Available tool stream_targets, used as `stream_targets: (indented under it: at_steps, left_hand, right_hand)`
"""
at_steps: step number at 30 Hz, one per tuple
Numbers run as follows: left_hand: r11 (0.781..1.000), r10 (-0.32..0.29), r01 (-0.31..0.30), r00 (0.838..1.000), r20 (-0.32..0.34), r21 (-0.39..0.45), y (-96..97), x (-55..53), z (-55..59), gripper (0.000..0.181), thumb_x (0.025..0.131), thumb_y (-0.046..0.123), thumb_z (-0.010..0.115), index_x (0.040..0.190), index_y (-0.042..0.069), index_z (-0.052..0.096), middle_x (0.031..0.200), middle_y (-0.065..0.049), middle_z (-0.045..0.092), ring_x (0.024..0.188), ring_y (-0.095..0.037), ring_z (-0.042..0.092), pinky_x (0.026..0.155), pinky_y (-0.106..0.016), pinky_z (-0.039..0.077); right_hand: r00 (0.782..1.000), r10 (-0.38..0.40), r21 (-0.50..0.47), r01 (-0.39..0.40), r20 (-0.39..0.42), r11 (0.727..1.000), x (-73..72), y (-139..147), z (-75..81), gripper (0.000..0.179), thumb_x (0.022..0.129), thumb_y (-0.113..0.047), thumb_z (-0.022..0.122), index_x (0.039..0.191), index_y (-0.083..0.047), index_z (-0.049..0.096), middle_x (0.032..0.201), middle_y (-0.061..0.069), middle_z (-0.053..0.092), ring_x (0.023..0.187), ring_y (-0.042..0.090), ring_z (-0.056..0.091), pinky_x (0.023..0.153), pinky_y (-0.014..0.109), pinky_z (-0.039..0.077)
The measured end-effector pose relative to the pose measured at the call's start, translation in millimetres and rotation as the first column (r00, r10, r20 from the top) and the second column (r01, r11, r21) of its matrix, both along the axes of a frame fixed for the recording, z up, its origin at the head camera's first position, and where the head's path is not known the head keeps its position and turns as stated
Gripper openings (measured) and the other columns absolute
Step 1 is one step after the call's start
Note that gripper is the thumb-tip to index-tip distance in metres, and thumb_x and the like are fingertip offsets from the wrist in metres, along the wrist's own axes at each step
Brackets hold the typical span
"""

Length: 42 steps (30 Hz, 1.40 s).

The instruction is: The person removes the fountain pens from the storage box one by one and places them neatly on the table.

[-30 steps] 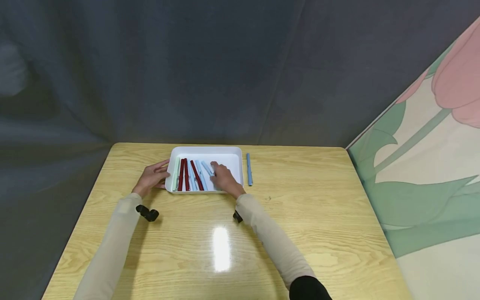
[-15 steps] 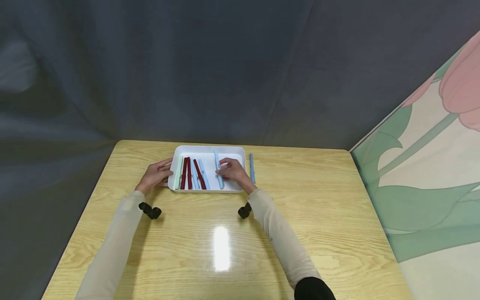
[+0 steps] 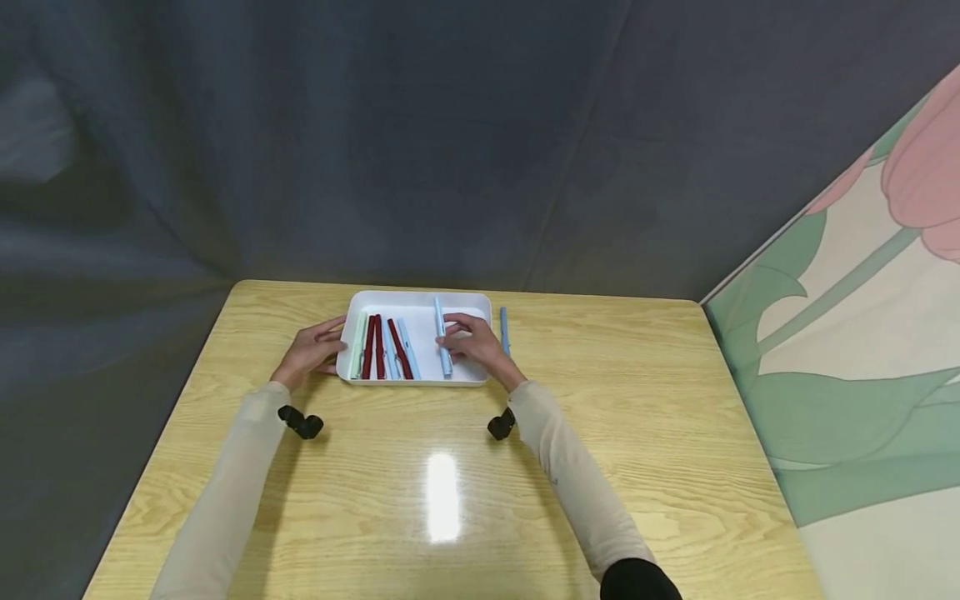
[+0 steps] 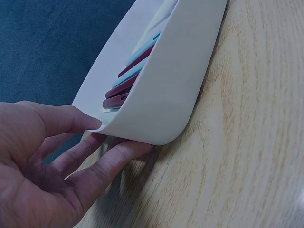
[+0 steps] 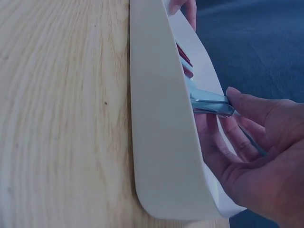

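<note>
A white tray (image 3: 416,306) lies near the far edge of the wooden table. My left hand (image 3: 306,350) grips its left end, thumb at the rim and fingers against the outer wall in the left wrist view. Over the tray's right half, my right hand (image 3: 477,340) pinches a light blue pen (image 3: 439,315) between thumb and fingers. That pen's clip (image 5: 211,101) shows in the right wrist view. In the tray's left half lie a pale green pen (image 3: 357,346), several dark red pens (image 3: 368,346) and other light blue pens (image 3: 407,340), roughly side by side.
Just right of the tray, a blue pen (image 3: 504,325) lies on the table (image 3: 615,400), partly hidden by my right hand. A dark curtain (image 3: 465,150) hangs behind the table's far edge, and a flower-patterned cloth (image 3: 862,333) is at the right.
My right hand took up a light blue pen that lay slanted among the others and moved it right, turning it nearly lengthwise to the view. The left hand stays at the tray's end.
</note>
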<state>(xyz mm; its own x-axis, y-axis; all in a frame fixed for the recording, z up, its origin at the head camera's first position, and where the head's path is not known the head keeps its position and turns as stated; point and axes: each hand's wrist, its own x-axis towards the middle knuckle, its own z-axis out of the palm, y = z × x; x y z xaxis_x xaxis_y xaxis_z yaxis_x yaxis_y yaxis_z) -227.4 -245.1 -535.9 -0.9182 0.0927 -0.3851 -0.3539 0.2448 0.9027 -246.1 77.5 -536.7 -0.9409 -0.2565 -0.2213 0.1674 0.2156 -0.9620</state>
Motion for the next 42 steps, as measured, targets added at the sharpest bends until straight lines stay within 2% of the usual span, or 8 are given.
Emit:
stream_targets:
  at_steps: [7,14,22,25,35,42]
  left_hand:
    - [1.0,-0.002,0.002,1.0,0.002,-0.003,1.0,-0.1,0.6,0.067,0.103,0.003,0.057,0.165,0.016,0.035,0.162,-0.022,0.042,0.137,-0.045,0.052,0.074,-0.027,0.064]
    - [1.0,0.007,-0.007,1.0,-0.006,-0.007,1.1,-1.8,-0.2,0.066,0.103,0.004,0.057,0.164,0.016,0.036,0.161,-0.022,0.043,0.135,-0.044,0.055,0.073,-0.027,0.064]
    - [1.0,0.007,-0.007,1.0,-0.008,0.013,-0.3,-1.1,-4.1,0.066,0.103,0.003,0.056,0.164,0.015,0.036,0.162,-0.022,0.042,0.135,-0.043,0.055,0.073,-0.029,0.064]
    - [1.0,0.006,-0.006,1.0,-0.015,0.004,-0.8,0.4,-3.1,0.065,0.103,0.004,0.056,0.164,0.015,0.036,0.161,-0.023,0.042,0.135,-0.043,0.055,0.073,-0.028,0.064]
    - [1.0,-0.005,0.005,1.0,-0.014,-0.001,0.4,2.5,-3.1,0.066,0.103,0.004,0.057,0.164,0.016,0.036,0.161,-0.023,0.043,0.133,-0.042,0.057,0.073,-0.027,0.064]
    - [1.0,-0.009,0.009,1.0,-0.021,-0.008,-2.8,1.8,-2.2,0.066,0.103,0.004,0.057,0.164,0.014,0.035,0.16,-0.024,0.043,0.129,-0.039,0.061,0.073,-0.028,0.064]
  right_hand:
    - [0.999,-0.036,-0.024,0.036,-0.026,0.999,-2.5,9.5,4.5,0.051,0.094,-0.001,0.075,0.143,-0.003,0.061,0.107,0.012,0.067,0.073,0.014,0.068,0.076,0.041,0.066]
    - [0.998,-0.05,-0.035,0.049,-0.027,0.998,-3.5,17.6,8.2,0.053,0.097,-0.005,0.074,0.148,-0.003,0.058,0.113,0.013,0.066,0.074,0.012,0.068,0.076,0.038,0.065]
    - [0.995,-0.097,-0.01,0.097,-0.03,0.995,-1.0,29.9,12.1,0.055,0.098,-0.008,0.073,0.15,-0.004,0.056,0.12,0.016,0.065,0.071,0.011,0.068,0.082,0.047,0.065]
    - [0.993,-0.108,-0.003,0.108,-0.037,0.994,-1.7,35.2,12.2,0.055,0.099,-0.009,0.073,0.151,-0.004,0.055,0.12,0.016,0.065,0.072,0.01,0.069,0.08,0.045,0.065]
    - [0.981,-0.185,-0.079,0.18,-0.063,0.981,-0.6,59.2,12.0,0.053,0.098,-0.004,0.073,0.149,-0.002,0.057,0.112,0.013,0.065,0.074,0.01,0.067,0.068,0.031,0.063]
    - [0.964,-0.245,-0.03,0.243,-0.105,0.969,-2.8,72.7,9.3,0.047,0.1,-0.008,0.071,0.146,-0.002,0.06,0.107,0.012,0.068,0.074,0.01,0.066,0.076,0.04,0.062]
